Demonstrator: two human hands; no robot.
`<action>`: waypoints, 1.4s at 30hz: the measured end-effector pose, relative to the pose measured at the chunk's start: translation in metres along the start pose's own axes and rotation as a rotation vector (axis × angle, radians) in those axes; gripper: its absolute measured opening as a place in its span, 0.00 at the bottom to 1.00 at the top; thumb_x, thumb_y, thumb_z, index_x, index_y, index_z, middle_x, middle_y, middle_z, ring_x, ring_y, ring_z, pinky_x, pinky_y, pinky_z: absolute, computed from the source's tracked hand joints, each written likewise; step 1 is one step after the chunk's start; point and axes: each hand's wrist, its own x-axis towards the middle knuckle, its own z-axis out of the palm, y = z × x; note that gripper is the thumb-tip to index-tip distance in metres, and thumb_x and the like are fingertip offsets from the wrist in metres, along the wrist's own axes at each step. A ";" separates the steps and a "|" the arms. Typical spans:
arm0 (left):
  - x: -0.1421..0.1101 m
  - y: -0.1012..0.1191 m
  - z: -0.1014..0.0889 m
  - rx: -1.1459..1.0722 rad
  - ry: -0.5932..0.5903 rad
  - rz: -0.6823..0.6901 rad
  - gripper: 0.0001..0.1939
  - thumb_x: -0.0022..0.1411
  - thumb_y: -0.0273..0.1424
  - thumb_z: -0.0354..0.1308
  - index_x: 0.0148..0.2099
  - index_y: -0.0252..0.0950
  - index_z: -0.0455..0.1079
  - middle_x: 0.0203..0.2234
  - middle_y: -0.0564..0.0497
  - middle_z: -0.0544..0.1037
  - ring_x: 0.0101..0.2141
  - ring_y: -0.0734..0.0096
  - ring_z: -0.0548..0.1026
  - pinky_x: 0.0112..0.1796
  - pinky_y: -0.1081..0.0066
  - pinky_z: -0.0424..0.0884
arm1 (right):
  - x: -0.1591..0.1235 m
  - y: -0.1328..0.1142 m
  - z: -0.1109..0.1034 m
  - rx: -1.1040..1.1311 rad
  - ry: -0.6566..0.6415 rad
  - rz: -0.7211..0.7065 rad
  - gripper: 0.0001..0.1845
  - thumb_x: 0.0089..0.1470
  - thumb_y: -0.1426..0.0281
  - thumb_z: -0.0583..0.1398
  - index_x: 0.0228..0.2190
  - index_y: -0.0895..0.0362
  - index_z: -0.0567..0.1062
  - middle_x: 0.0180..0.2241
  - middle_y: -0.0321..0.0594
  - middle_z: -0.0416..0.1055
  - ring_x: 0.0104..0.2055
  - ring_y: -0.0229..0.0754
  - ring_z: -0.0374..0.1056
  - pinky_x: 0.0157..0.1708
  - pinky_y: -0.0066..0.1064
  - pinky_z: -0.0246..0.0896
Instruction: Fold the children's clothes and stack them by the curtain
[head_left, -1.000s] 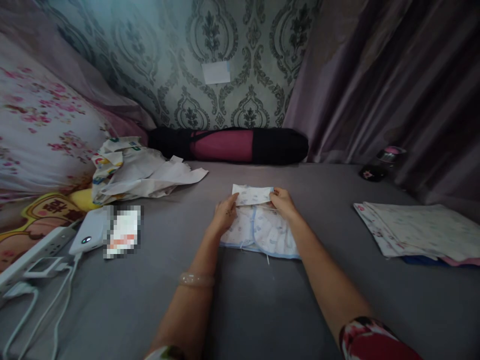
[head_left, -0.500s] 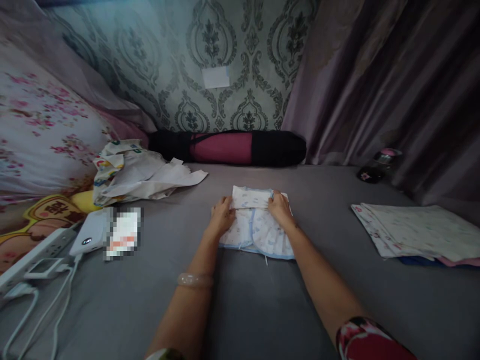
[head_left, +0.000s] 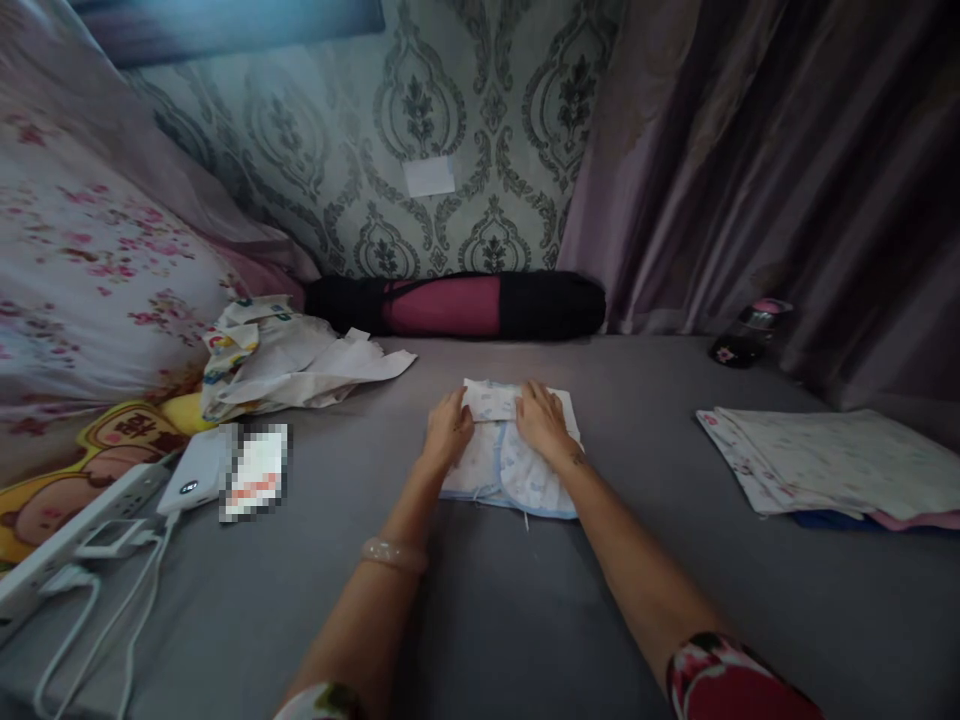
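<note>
A small white baby shirt (head_left: 536, 478) with blue edging and a faint blue print lies on the grey sheet in front of me. Its far part is turned over into a narrow band across the top, and a thin tie sticks out at the near edge. My left hand (head_left: 448, 425) rests at the band's left end, fingers stretched forward along the side. On the right part of the band lies my right hand (head_left: 544, 420), palm down with fingers extended and slightly apart. The cloth beneath both palms is hidden.
Folded cloths (head_left: 840, 460) are stacked at right, with a dark bottle (head_left: 739, 335) behind them. A black and pink roll bag (head_left: 442, 305) lies along the wall. Crumpled cloth (head_left: 300, 365), a white power bank (head_left: 196, 472) and a power strip (head_left: 90, 540) with cables are at left.
My right hand has moved left from the band's right end and flattened on top of it. The left hand stays at the left end, its fingers straighter. The view has shifted slightly.
</note>
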 end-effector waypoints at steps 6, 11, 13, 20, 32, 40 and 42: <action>0.017 0.023 0.016 0.162 -0.155 0.203 0.23 0.64 0.24 0.44 0.61 0.30 0.57 0.60 0.38 0.64 0.60 0.59 0.61 0.58 0.58 0.58 | -0.008 -0.011 0.015 0.003 -0.115 -0.107 0.28 0.64 0.64 0.41 0.61 0.60 0.58 0.65 0.46 0.48 0.67 0.51 0.38 0.62 0.53 0.29; 0.022 0.021 0.035 0.300 -0.195 0.194 0.22 0.68 0.29 0.40 0.61 0.29 0.58 0.60 0.37 0.63 0.62 0.57 0.58 0.59 0.55 0.55 | -0.010 -0.007 0.020 -0.033 -0.136 -0.108 0.28 0.63 0.64 0.41 0.62 0.56 0.56 0.66 0.42 0.47 0.68 0.50 0.37 0.62 0.54 0.28; 0.022 0.014 0.042 0.331 -0.180 0.183 0.24 0.70 0.34 0.38 0.62 0.29 0.58 0.61 0.37 0.62 0.62 0.55 0.57 0.59 0.53 0.54 | -0.010 -0.005 0.023 -0.032 -0.161 -0.089 0.29 0.63 0.64 0.41 0.63 0.55 0.56 0.66 0.41 0.47 0.68 0.51 0.38 0.62 0.55 0.30; 0.021 0.007 0.044 0.361 -0.260 0.146 0.28 0.70 0.39 0.34 0.65 0.30 0.54 0.64 0.38 0.55 0.64 0.53 0.52 0.59 0.52 0.53 | -0.009 -0.005 0.025 -0.030 -0.189 -0.073 0.29 0.63 0.63 0.41 0.63 0.54 0.56 0.66 0.42 0.48 0.67 0.53 0.38 0.61 0.57 0.32; 0.026 0.009 0.031 0.366 -0.327 0.130 0.28 0.69 0.42 0.38 0.66 0.35 0.54 0.63 0.37 0.56 0.64 0.47 0.50 0.59 0.46 0.47 | -0.006 -0.004 0.016 0.048 -0.269 -0.050 0.29 0.64 0.62 0.39 0.63 0.54 0.56 0.66 0.42 0.47 0.68 0.50 0.38 0.62 0.55 0.31; 0.032 0.020 0.028 0.335 -0.214 0.178 0.27 0.69 0.40 0.37 0.63 0.29 0.57 0.62 0.35 0.59 0.63 0.54 0.53 0.60 0.55 0.49 | 0.000 0.016 0.014 -0.063 -0.049 0.068 0.28 0.65 0.62 0.40 0.62 0.57 0.58 0.65 0.49 0.48 0.67 0.53 0.38 0.61 0.55 0.27; 0.029 0.016 0.033 0.313 -0.225 0.215 0.28 0.70 0.40 0.38 0.64 0.29 0.56 0.62 0.35 0.59 0.63 0.55 0.54 0.60 0.55 0.49 | 0.000 0.021 0.018 -0.073 -0.079 0.091 0.29 0.65 0.61 0.40 0.62 0.56 0.57 0.65 0.49 0.48 0.67 0.54 0.39 0.61 0.55 0.29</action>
